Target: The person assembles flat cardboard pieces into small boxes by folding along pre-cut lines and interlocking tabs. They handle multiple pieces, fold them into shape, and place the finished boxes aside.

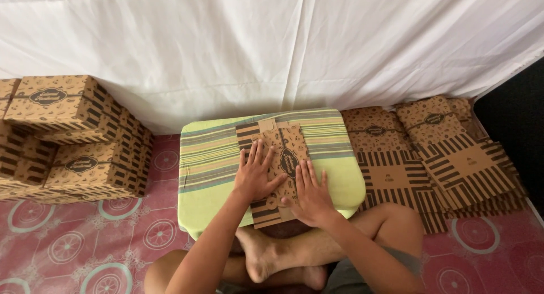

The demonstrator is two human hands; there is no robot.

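Head view: both palms flat on an unfolded carton

Head view, the only one: your left hand (pixel 256 178) and right hand (pixel 310 195) lie open, fingers spread, pressing on a flat brown patterned carton blank (pixel 280 144). Neither grip closes around anything; the flat palms seem meant to pin the card and keep it from sliding. The blank sits at the centre of a small desk covered with a striped green cloth (pixel 212 152), which gives a firm, raised surface just above your crossed legs. At nine o'clock, well apart, assembled boxes (pixel 73 141) stand stacked on the red patterned floor mat (pixel 68 243). At three o'clock, a loose pile of flat blanks (pixel 436 158) lies near your right hand, likely for easy reach. At twelve o'clock hangs a white sheet (pixel 272 39).
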